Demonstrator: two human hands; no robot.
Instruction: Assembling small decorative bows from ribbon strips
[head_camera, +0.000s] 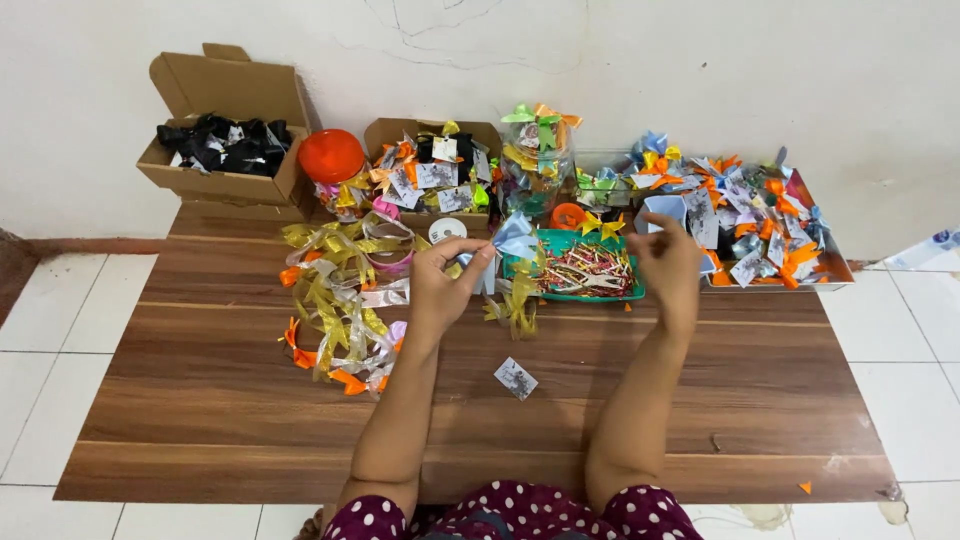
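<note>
My left hand is raised over the wooden table and pinches a pale blue ribbon bow between thumb and fingers. My right hand hovers to the right with fingers curled; I cannot tell if it holds anything. Between the hands sits a green tray of thin coloured twist strips. A small printed card lies on the table below the hands. A gold ribbon scrap lies just under the bow.
A heap of gold, silver and orange ribbons lies at left. Along the wall stand a cardboard box of black bows, an orange lid, a box of carded bows, a clear jar and a tray of mixed bows.
</note>
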